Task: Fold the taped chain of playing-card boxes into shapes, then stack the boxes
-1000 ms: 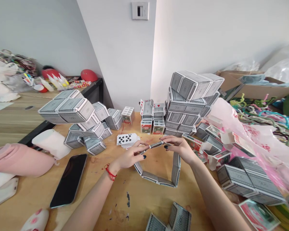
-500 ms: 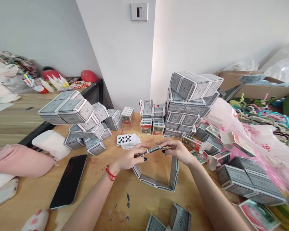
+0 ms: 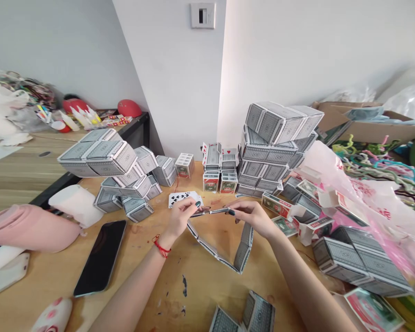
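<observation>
A ring of folded playing cards (image 3: 207, 247), grey patterned backs facing out, is held over the table by its far side. My left hand (image 3: 179, 219), a red string bracelet at its wrist, pinches the far left corner. At the far right corner my right hand (image 3: 251, 216) has its fingers closed on the card edge. Beyond my left hand lies a small pile of playing cards (image 3: 180, 198), a spade card on top. Two more folded card pieces (image 3: 258, 313) sit at the near edge of the view.
Stacked card blocks rise in a left tower (image 3: 100, 157) and a taller right tower (image 3: 276, 147). Card boxes (image 3: 276, 203) and loose blocks (image 3: 356, 263) crowd the right side. A black phone (image 3: 101, 258) and a pink pouch (image 3: 31, 228) lie left.
My left hand has moved slightly up and shifted its grip to the ring's far left corner. The ring has skewed, its near side now slanting down to the right.
</observation>
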A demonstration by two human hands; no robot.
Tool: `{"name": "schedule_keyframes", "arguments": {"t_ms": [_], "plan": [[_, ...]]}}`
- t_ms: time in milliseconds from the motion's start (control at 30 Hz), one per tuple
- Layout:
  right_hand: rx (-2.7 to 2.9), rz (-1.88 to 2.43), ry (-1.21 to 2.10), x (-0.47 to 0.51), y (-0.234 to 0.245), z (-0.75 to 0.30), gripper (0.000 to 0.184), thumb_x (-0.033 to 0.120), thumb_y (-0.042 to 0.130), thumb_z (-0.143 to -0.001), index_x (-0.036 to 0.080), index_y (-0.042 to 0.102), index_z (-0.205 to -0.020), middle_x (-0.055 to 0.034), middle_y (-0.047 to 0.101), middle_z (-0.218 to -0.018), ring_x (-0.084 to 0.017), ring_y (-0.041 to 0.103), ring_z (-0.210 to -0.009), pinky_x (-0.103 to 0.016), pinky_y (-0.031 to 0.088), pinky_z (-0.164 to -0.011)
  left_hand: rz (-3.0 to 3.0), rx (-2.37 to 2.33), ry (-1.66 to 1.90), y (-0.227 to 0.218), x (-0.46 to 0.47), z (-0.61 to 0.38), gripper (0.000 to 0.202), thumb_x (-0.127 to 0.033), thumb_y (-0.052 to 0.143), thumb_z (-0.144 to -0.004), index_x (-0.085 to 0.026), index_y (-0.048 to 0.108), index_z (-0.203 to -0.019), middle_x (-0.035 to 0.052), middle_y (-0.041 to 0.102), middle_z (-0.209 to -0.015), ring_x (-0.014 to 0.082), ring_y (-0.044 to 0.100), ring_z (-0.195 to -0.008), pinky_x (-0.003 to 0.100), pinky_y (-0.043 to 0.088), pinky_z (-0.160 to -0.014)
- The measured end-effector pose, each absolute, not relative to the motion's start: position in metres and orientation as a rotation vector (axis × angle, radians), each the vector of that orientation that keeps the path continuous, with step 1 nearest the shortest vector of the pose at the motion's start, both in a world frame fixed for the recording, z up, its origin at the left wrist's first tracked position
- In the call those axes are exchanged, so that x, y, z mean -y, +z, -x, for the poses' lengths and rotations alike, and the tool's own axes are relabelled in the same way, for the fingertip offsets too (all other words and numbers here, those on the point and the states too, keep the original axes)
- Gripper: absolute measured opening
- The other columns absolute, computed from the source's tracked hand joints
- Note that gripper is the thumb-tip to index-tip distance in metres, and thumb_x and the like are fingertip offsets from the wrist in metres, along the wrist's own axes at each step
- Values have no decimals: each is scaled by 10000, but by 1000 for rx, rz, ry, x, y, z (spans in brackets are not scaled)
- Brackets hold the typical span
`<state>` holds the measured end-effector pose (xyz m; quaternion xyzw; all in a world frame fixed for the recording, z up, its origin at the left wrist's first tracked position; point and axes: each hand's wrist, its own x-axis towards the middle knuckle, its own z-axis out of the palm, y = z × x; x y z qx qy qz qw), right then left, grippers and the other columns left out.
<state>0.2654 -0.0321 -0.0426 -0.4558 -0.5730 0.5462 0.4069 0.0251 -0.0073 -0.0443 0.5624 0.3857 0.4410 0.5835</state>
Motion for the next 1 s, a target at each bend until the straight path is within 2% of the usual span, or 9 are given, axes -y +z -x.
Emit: {"name": "schedule_keyframes", "arguments": {"t_ms": [133,367,467,567,667,800,900,1000], "plan": [[1410,1145,1374,33,-46,-260,260,427,690,-750,204,762,-865,-79,703,-981,-179,605,-792,-293,509,-620,-1284,-970,1083,-44,7,-25,258,-288,553,-752,-160,601,-533,24,616,-636,251,682,-809,362,483,-829],[1410,1154,1326,35,-50,-253,267,438,700,-735,197,756,-836,-75,708,-991,-183,613,-803,-297,512,-639,-1300,-987,1119,-51,9,-34,251,-260,543,-738,-162,602,-514,14,600,-604,220,674,-738,343,491,-791],[1356,1186,1319,34,-52,-252,311,462,693,-729,187,743,-866,-77,708,-993,-182,615,-790,-319,530,-668,-1350,-980,1059,-50,11,-35,243,-294,562,-771,-155,625,-582,34,640,-694,216,662,-782,336,503,-776],[1309,1212,1313,33,-53,-252,343,471,689,-728,176,718,-901,-83,710,-974,-185,626,-801,-331,536,-693,-1468,-917,933,-46,12,-34,201,-349,634,-766,-161,688,-811,77,670,-945,232,633,-919,320,528,-747],[1251,1188,1323,32,-52,-255,357,459,730,-689,181,656,-900,-84,712,-948,-196,649,-824,-336,544,-693,-1561,-863,799,-43,12,-33,296,-351,682,-746,-186,697,-991,102,642,-1125,241,601,-1025,310,538,-765],[1188,1056,1410,32,-47,-260,382,420,774,-661,210,570,-907,-80,709,-1004,-221,660,-933,-377,558,-755,-1579,-845,791,-43,10,-31,259,-328,664,-761,-185,724,-969,100,671,-1110,235,614,-1017,336,533,-824],[1240,1010,1454,32,-44,-265,325,413,763,-682,201,622,-883,-84,689,-1069,-221,648,-966,-409,553,-816,-1566,-861,836,-43,7,-29,207,-299,667,-750,-187,744,-907,95,693,-1079,242,620,-1027,350,530,-849],[1250,1060,1434,32,-44,-266,312,425,745,-694,198,688,-901,-86,677,-1094,-228,645,-954,-396,568,-774,-1505,-884,869,-43,7,-29,189,-284,669,-733,-184,751,-871,94,702,-1060,253,628,-1019,352,557,-800]]}}
